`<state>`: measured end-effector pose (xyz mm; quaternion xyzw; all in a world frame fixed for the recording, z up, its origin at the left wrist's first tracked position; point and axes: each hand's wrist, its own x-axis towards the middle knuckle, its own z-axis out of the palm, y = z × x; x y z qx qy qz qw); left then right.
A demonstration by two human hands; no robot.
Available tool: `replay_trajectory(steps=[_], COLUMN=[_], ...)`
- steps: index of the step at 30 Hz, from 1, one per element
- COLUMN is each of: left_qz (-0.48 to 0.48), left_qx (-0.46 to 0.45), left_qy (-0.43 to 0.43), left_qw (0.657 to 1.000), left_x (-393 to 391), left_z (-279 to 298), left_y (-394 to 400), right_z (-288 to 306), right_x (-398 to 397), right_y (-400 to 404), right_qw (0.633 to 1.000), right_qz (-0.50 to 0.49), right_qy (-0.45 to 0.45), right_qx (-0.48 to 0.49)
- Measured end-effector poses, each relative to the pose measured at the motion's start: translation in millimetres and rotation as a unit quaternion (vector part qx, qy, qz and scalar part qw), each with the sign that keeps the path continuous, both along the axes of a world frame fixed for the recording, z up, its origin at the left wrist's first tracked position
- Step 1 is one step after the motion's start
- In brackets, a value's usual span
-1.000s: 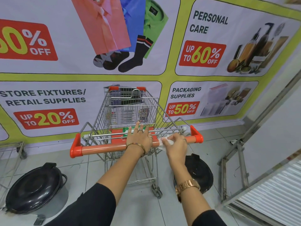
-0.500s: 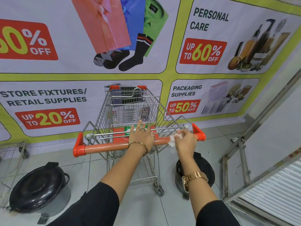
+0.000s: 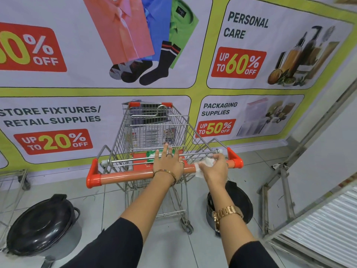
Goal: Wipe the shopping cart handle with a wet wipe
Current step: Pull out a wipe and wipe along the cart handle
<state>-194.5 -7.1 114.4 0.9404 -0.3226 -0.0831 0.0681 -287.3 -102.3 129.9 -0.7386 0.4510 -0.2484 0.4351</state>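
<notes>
Head view: at frame centre, the orange plastic cart handle (image 3: 125, 176) is pressed by the flat, released left hand (image 3: 170, 163); a crumpled white wet wipe (image 3: 204, 166) is gripped against it by the right hand (image 3: 215, 170).

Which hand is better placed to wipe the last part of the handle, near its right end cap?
The right hand: it already presses the wet wipe on the orange handle, close to the right end cap. The left hand rests flat mid-handle, holding no wipe.

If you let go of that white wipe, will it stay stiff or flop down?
Probably flop: the crumpled white wet wipe already sags below the orange cart handle under the right hand. It looks thin and light, likely clinging if damp.
</notes>
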Motion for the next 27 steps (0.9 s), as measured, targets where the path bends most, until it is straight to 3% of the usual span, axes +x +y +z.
replay_trajectory(steps=[4, 9, 27], left_qz=[-0.001, -0.006, -0.011], left_qx=[-0.003, -0.005, -0.010], left_qy=[-0.001, 0.004, -0.003], left_qw=[1.000, 1.000, 1.000], left_x=[0, -1, -1], left_z=[1, 2, 1], left_y=[1, 2, 2], right_z=[-2, -4, -1], right_x=[3, -4, 0], right_y=[6, -4, 9], right_qw=[1.000, 0.996, 0.998], right_qz=[0.001, 0.013, -0.017], right_qy=[-0.010, -0.053, -0.053], right_qx=[-0.003, 0.064, 0.032])
